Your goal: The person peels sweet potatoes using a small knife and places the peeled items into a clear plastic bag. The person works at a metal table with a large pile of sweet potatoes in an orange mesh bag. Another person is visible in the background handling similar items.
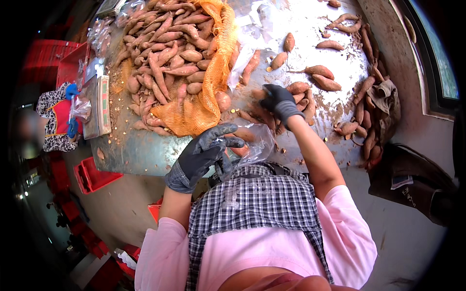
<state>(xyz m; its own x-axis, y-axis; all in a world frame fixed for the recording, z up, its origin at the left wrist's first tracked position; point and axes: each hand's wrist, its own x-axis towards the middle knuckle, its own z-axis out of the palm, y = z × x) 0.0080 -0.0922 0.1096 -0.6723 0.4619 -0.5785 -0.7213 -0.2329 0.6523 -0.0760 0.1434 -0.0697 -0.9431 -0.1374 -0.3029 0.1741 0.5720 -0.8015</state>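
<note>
A clear plastic bag (260,143) with sweet potatoes in it lies at the table's near edge. My left hand (209,151), in a dark grey glove, holds the bag's left side. Over the loose sweet potatoes to the right of the orange mesh sack (225,47) is my right hand (278,102), gloved in black. A blurred sweet potato (259,94) is at its fingertips; whether the fingers grip it, I cannot tell. The large pile of sweet potatoes (171,54) rests on and beside the mesh. More clear plastic bags (258,25) lie farther back.
A weighing scale (103,105) stands at the table's left edge, with a person (60,116) in blue gloves beyond it, holding a filled bag. Red crates (96,174) are on the floor. More sweet potatoes (367,116) and a brown cloth (386,98) line the right side, near a dark bag (411,182).
</note>
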